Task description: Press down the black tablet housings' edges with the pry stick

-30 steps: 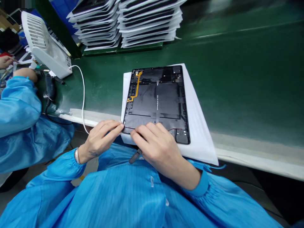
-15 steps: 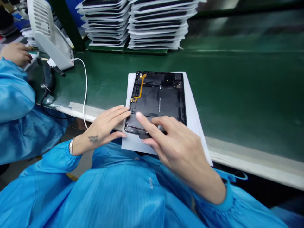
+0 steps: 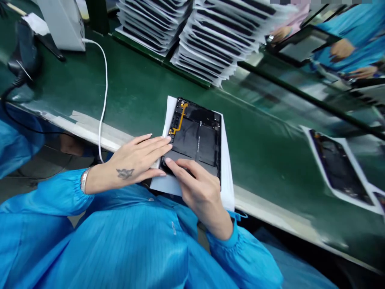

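Observation:
A black, opened-up tablet with its inner parts showing lies on white sheets at the table edge. An orange flex cable runs down its left side. My left hand is stretched out flat, fingertips on the tablet's left edge and thumb near its near-left corner. My right hand reaches over the near part, its index fingertip at the near-left corner and its other fingers bent. I see nothing held in it; its thumb is mostly hidden.
Stacks of tablets between white sheets stand at the back. A white device with a white cable and a black handheld device are at left. Another opened tablet lies at right. Co-workers' hands show behind.
The view has swung to the right, bringing another tablet and co-workers into sight. My right index fingertip has moved toward the tablet's near-left corner; my left hand stays at the left edge.

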Action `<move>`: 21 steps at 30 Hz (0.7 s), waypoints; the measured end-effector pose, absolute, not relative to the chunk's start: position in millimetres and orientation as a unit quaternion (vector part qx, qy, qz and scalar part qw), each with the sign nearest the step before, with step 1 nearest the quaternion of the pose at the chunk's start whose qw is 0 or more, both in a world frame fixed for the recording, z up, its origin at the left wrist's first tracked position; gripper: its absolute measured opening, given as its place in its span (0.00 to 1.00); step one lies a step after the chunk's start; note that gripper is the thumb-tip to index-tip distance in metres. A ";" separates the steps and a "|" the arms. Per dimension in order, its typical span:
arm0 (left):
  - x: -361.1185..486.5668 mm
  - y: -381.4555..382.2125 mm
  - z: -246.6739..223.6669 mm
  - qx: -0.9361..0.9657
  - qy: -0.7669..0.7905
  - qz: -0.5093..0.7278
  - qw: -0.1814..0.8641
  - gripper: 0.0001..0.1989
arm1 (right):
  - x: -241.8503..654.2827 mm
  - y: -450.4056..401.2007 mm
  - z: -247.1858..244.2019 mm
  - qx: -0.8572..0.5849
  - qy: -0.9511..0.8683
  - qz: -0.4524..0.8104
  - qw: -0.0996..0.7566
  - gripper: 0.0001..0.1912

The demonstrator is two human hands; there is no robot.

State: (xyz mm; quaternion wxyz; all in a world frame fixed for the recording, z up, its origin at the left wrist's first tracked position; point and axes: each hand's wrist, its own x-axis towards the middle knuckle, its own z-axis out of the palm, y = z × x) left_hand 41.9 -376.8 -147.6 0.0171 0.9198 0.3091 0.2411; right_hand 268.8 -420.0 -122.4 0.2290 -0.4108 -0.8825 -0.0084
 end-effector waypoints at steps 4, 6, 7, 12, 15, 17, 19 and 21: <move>43.5 -375.8 -149.9 0.919 0.304 0.251 0.008 0.28 | 268.3 -418.0 -117.2 -0.417 -0.886 0.011 0.201 0.18; 44.1 -375.7 -149.9 0.919 0.304 0.250 -0.002 0.28 | 268.4 -417.4 -115.5 -0.414 -0.891 0.005 0.186 0.17; 44.3 -375.7 -149.8 0.920 0.305 0.248 -0.008 0.28 | 268.5 -417.3 -114.7 -0.410 -0.894 -0.003 0.180 0.16; 44.7 -376.4 -148.2 0.919 0.305 0.250 -0.002 0.27 | 265.5 -416.9 -107.3 -0.374 -0.915 -0.064 0.135 0.17; 44.2 -376.7 -146.7 0.920 0.305 0.247 0.001 0.27 | 261.1 -414.7 -100.6 -0.346 -0.925 -0.117 0.106 0.16; 43.7 -376.5 -145.4 0.923 0.304 0.237 -0.002 0.27 | 258.9 -412.3 -95.9 -0.321 -0.931 -0.146 0.091 0.14; 43.6 -376.2 -144.6 0.923 0.304 0.236 -0.003 0.26 | 258.3 -409.3 -91.1 -0.296 -0.939 -0.159 0.068 0.12; 44.0 -375.9 -144.8 0.922 0.303 0.242 -0.007 0.26 | 259.2 -406.5 -86.7 -0.277 -0.946 -0.161 0.040 0.11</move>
